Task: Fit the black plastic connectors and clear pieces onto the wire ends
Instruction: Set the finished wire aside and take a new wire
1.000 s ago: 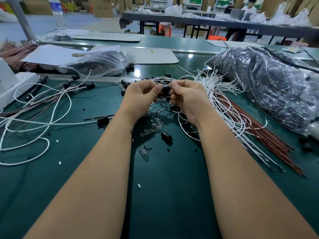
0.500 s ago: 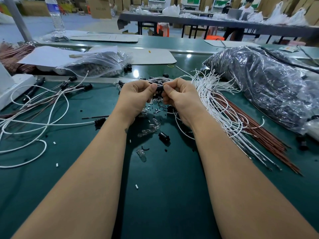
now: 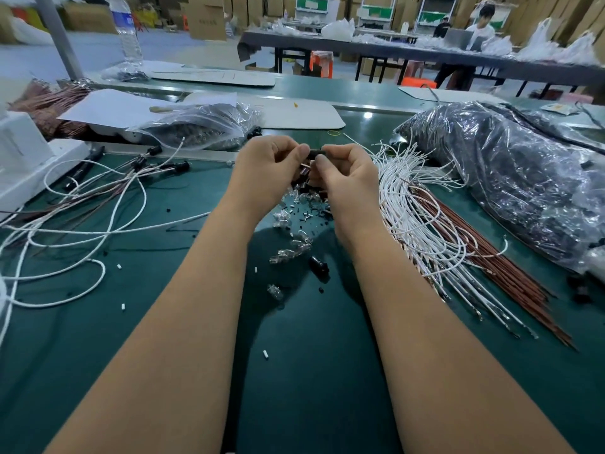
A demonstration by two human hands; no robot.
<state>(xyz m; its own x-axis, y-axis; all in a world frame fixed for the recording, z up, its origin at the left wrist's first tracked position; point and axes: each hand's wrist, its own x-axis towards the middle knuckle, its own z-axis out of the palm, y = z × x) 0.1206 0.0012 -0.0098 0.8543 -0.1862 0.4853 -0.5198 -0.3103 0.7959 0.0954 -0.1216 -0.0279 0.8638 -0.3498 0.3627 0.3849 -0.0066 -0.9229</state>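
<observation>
A small black connector (image 3: 317,154) is held above the green table (image 3: 294,371) between both hands. My left hand (image 3: 268,172) pinches its left end with thumb and curled fingers. My right hand (image 3: 343,173) pinches its right end the same way. A thin wire end shows just below the connector, between the thumbs. Under the hands lies a heap of clear pieces (image 3: 291,247) mixed with black bits. One loose black connector (image 3: 319,265) lies near it. White wires (image 3: 422,217) and brown wires (image 3: 510,273) fan out to the right.
Finished white wires with black connectors (image 3: 98,198) sprawl on the left. A clear bag of parts (image 3: 203,126) sits behind them, a large dark plastic bag (image 3: 510,178) at right. A white box (image 3: 23,155) stands at the left edge. A person sits at a far table.
Both hands have risen slightly with the connector and moved a little away from me. Their grip looks the same.
</observation>
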